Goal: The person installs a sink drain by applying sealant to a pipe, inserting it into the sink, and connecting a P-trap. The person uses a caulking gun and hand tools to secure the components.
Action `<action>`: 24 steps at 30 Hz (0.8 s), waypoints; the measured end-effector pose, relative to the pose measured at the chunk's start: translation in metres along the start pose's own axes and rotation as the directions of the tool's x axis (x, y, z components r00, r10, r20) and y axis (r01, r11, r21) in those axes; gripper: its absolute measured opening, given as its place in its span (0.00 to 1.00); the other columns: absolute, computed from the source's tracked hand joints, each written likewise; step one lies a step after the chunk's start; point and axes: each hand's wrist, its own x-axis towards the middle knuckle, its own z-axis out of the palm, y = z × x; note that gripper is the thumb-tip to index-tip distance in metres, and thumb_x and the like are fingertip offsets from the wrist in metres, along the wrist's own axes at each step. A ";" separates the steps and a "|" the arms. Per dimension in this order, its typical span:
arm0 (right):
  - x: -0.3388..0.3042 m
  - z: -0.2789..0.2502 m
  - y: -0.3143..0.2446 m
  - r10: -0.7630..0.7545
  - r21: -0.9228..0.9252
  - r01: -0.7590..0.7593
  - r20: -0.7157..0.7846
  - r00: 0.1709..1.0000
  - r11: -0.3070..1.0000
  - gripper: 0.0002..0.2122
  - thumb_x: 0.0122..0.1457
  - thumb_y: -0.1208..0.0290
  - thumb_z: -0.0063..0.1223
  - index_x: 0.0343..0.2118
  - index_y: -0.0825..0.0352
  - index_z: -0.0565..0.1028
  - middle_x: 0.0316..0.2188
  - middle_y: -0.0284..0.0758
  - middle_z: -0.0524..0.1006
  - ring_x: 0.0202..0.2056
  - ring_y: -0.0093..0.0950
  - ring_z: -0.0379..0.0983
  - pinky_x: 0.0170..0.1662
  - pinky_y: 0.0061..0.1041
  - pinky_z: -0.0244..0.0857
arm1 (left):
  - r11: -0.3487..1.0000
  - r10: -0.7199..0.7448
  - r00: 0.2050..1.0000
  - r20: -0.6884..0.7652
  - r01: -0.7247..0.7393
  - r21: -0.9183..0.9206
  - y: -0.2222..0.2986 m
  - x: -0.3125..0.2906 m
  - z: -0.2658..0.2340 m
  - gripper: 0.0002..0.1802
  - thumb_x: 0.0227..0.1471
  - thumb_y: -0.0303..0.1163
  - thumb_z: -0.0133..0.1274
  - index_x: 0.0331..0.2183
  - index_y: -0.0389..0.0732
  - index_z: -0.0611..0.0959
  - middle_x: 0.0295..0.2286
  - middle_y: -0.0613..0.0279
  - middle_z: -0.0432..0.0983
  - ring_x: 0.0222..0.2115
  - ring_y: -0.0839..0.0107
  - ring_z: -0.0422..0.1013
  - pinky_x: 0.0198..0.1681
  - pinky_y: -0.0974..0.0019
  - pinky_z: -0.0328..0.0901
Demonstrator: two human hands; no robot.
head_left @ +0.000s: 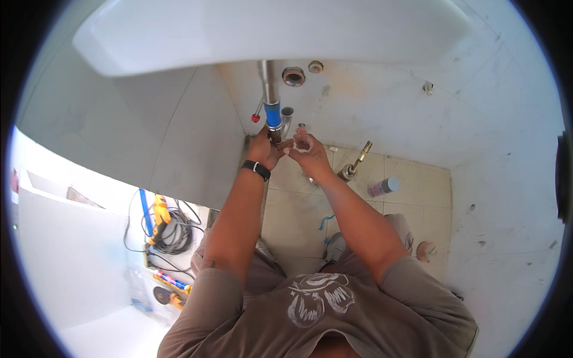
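A metal drain pipe [269, 83] with a blue band [273, 113] hangs down from under a white basin [268, 33]. My left hand [267, 154], with a black wristband, is closed around the dark lower end of this pipe, its fingers partly hidden. Close beside it, my right hand [310, 156] has its thumb and finger pinched together near the left fingertips. What lies in that pinch is too small to make out. Behind the hands a curved chrome pipe [287, 113] stands by the wall. A small red-tipped part [255, 118] hangs left of the drain pipe.
On the tiled floor stand a brass-topped metal fitting [347, 173] and a spray can [383, 187]. The wall has a round drain opening [293, 76] and a smaller hole [316, 67]. A grey panel [197, 131] borders the left; beyond it lie coiled cable [174, 232] and yellow tools [160, 212].
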 end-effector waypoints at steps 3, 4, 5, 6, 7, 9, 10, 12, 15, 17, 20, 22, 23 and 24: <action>-0.003 -0.002 0.007 0.002 -0.032 -0.003 -0.043 0.999 0.999 0.27 0.52 0.60 0.70 0.52 0.72 0.76 0.43 0.43 0.80 0.47 0.34 0.77 0.51 0.32 0.70 | 0.997 0.051 0.997 0.066 -0.055 0.062 0.008 -0.019 0.000 0.18 0.68 0.38 0.39 0.51 0.36 0.70 0.45 0.46 0.67 0.49 0.43 0.72 0.52 0.46 0.70; 0.001 -0.004 0.004 -0.018 -0.028 0.017 -0.034 0.999 0.999 0.27 0.53 0.60 0.69 0.51 0.72 0.76 0.43 0.43 0.80 0.46 0.34 0.77 0.51 0.32 0.70 | 0.996 0.057 0.995 0.080 -0.062 0.068 0.010 -0.022 0.000 0.18 0.68 0.37 0.40 0.52 0.36 0.70 0.46 0.47 0.67 0.50 0.44 0.72 0.51 0.47 0.71; 0.005 -0.005 0.000 -0.023 -0.028 0.022 -0.026 0.999 0.999 0.26 0.54 0.60 0.68 0.51 0.73 0.76 0.43 0.43 0.80 0.46 0.34 0.77 0.51 0.32 0.70 | 0.977 0.089 0.990 0.109 -0.108 0.183 0.011 -0.024 -0.001 0.18 0.67 0.37 0.41 0.52 0.36 0.70 0.46 0.48 0.68 0.49 0.47 0.72 0.51 0.50 0.71; 0.009 -0.007 -0.005 -0.035 -0.030 0.036 0.015 0.999 0.999 0.27 0.54 0.60 0.68 0.52 0.73 0.76 0.43 0.43 0.80 0.46 0.34 0.77 0.50 0.31 0.70 | 0.945 0.113 0.986 0.119 -0.143 0.293 0.010 -0.024 -0.003 0.18 0.66 0.36 0.42 0.52 0.37 0.71 0.46 0.49 0.69 0.49 0.50 0.73 0.51 0.52 0.72; 0.015 -0.008 -0.012 -0.037 -0.034 0.039 0.055 0.998 0.999 0.27 0.55 0.60 0.67 0.53 0.73 0.75 0.43 0.44 0.80 0.46 0.33 0.77 0.50 0.31 0.70 | 0.900 0.137 0.982 0.133 -0.179 0.397 0.010 -0.023 -0.006 0.18 0.66 0.36 0.43 0.52 0.37 0.71 0.46 0.50 0.70 0.48 0.53 0.74 0.50 0.54 0.72; 0.024 -0.007 -0.024 -0.082 -0.045 0.087 0.105 0.991 0.995 0.28 0.55 0.60 0.67 0.55 0.73 0.74 0.44 0.44 0.80 0.46 0.33 0.78 0.50 0.30 0.71 | 0.757 0.182 0.977 0.108 -0.209 0.619 0.002 -0.015 -0.013 0.15 0.60 0.29 0.49 0.49 0.38 0.74 0.38 0.56 0.74 0.38 0.61 0.76 0.41 0.61 0.73; 0.027 -0.004 -0.030 -0.121 -0.051 0.128 0.115 0.986 0.990 0.29 0.55 0.60 0.67 0.56 0.73 0.73 0.45 0.44 0.80 0.45 0.33 0.78 0.49 0.30 0.71 | 0.674 0.218 0.968 0.124 -0.241 0.699 -0.004 -0.010 -0.017 0.15 0.57 0.26 0.52 0.47 0.38 0.76 0.34 0.58 0.76 0.34 0.65 0.77 0.36 0.64 0.73; 0.032 -0.001 -0.041 -0.212 -0.072 0.224 0.144 0.967 0.972 0.30 0.55 0.60 0.66 0.58 0.71 0.72 0.45 0.44 0.79 0.44 0.32 0.78 0.48 0.30 0.71 | 0.655 0.307 0.938 0.158 -0.329 0.680 -0.016 0.004 -0.025 0.15 0.56 0.26 0.55 0.46 0.37 0.76 0.31 0.61 0.77 0.29 0.69 0.76 0.32 0.65 0.71; 0.039 0.001 -0.052 -0.255 -0.048 0.274 0.245 0.935 0.960 0.31 0.55 0.59 0.66 0.60 0.68 0.71 0.46 0.44 0.79 0.43 0.31 0.78 0.47 0.31 0.72 | 0.513 0.409 0.873 0.265 -0.460 0.725 -0.024 0.022 -0.034 0.16 0.56 0.27 0.57 0.46 0.35 0.76 0.29 0.62 0.78 0.27 0.73 0.75 0.29 0.67 0.70; 0.050 -0.002 -0.058 -0.174 0.045 0.169 0.343 0.923 0.985 0.30 0.56 0.59 0.66 0.60 0.66 0.71 0.48 0.44 0.78 0.43 0.32 0.78 0.48 0.31 0.72 | 0.446 0.453 0.837 0.307 -0.511 0.735 -0.024 0.025 -0.035 0.16 0.57 0.28 0.57 0.46 0.34 0.76 0.28 0.62 0.78 0.26 0.74 0.75 0.29 0.67 0.70; 0.065 -0.007 -0.064 -0.017 -0.094 0.070 0.471 0.882 0.993 0.28 0.57 0.60 0.65 0.59 0.66 0.72 0.50 0.45 0.77 0.45 0.33 0.77 0.50 0.32 0.72 | 0.501 0.466 0.837 0.287 -0.517 0.694 -0.023 0.021 -0.027 0.14 0.59 0.28 0.55 0.46 0.33 0.76 0.29 0.62 0.78 0.27 0.75 0.75 0.30 0.68 0.70; 0.067 -0.007 -0.064 -0.095 -0.142 0.171 0.431 0.897 0.975 0.27 0.57 0.60 0.65 0.57 0.66 0.73 0.50 0.45 0.77 0.45 0.34 0.77 0.50 0.32 0.72 | 0.584 0.416 0.871 0.262 -0.477 0.657 -0.023 0.015 -0.022 0.10 0.63 0.27 0.50 0.45 0.34 0.76 0.33 0.62 0.77 0.31 0.76 0.73 0.32 0.69 0.69; 0.066 -0.007 -0.062 -0.100 -0.190 0.193 0.411 0.906 0.963 0.26 0.58 0.60 0.64 0.57 0.67 0.73 0.49 0.45 0.77 0.45 0.34 0.77 0.50 0.33 0.72 | 0.536 0.425 0.866 0.264 -0.476 0.698 -0.021 0.012 -0.020 0.10 0.63 0.27 0.50 0.45 0.34 0.76 0.33 0.62 0.77 0.30 0.76 0.73 0.32 0.69 0.69; 0.065 -0.006 -0.061 -0.151 -0.128 0.218 0.399 0.904 0.968 0.26 0.58 0.60 0.64 0.56 0.67 0.73 0.49 0.45 0.78 0.45 0.35 0.77 0.50 0.33 0.72 | 0.497 0.436 0.857 0.274 -0.483 0.721 -0.019 0.011 -0.018 0.10 0.63 0.28 0.51 0.44 0.33 0.76 0.32 0.62 0.77 0.29 0.75 0.73 0.32 0.69 0.69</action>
